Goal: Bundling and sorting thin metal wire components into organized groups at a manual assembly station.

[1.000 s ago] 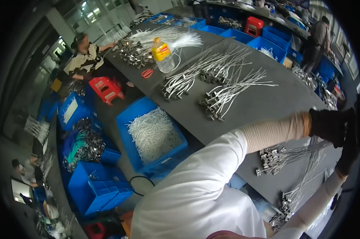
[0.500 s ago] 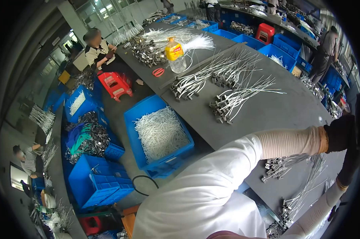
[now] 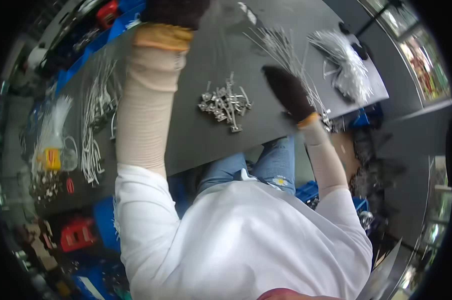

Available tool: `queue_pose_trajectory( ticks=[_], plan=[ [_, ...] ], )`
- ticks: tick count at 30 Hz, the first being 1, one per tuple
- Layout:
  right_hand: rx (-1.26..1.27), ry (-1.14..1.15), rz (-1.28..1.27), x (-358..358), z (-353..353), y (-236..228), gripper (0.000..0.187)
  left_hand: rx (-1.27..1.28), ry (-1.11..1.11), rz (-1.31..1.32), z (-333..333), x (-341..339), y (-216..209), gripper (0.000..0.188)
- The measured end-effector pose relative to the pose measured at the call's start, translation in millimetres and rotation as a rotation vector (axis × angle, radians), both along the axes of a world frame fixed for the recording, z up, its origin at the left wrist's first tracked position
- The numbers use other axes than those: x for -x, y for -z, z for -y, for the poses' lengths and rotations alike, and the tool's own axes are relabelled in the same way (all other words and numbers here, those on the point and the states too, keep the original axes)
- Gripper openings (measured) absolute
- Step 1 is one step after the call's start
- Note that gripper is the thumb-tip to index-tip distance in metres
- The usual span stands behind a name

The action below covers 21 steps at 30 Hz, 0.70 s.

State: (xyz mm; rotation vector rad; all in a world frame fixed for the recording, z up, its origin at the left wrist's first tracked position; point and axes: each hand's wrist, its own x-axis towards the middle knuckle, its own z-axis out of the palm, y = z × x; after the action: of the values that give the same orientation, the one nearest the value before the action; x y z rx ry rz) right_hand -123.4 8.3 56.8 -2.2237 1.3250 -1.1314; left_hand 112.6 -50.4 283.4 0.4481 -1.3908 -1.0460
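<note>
My left hand [image 3: 175, 12], in a dark glove with an orange-yellow cuff, reaches over the far side of the grey table. The upper edge cuts it off, and blur hides its fingers. My right hand [image 3: 288, 93], gloved alike, lies beside a bundle of thin pale strips [image 3: 278, 45]. Its fingers look stretched out toward the upper left, and I see nothing held in them. Between my arms a small heap of metal clips [image 3: 226, 105] with short pale stems rests on the table. At the far right is a bunch of white strips [image 3: 353, 70].
More clipped strips [image 3: 93, 110] lie left of my left arm on the table [image 3: 186, 135]. Past them stand a yellow-labelled clear bottle [image 3: 56, 159] and red-handled scissors [image 3: 70, 186]. A red stool [image 3: 78, 233] and blue crates [image 3: 106, 220] are on the floor at left.
The view has swung right toward the table in front of me. Both my arms now show apart, and the bottle and crates have shifted to the left side.
</note>
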Motion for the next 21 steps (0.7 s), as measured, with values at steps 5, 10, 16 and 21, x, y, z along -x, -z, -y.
queue_pose_trajectory(
  ticks=[5, 10, 16, 21],
  plan=[
    [-0.382, 0.103, -0.367, -34, -49, 85, 0.037, 0.052, 0.018, -0.008, -7, 19, 8, 0.017],
    [-0.531, 0.105, -0.643, -30, -62, 126, 0.052, 0.025, 0.050, 0.002, -10, 42, 14, 0.018],
    [-0.488, 0.142, -0.545, -23, -75, 148, 0.050, 0.003, 0.094, -0.005, -9, 42, 17, 0.019],
    [-0.460, 0.166, -0.338, -26, -37, 108, 0.042, -0.023, 0.069, -0.003, -21, 38, 15, 0.021]
  ],
)
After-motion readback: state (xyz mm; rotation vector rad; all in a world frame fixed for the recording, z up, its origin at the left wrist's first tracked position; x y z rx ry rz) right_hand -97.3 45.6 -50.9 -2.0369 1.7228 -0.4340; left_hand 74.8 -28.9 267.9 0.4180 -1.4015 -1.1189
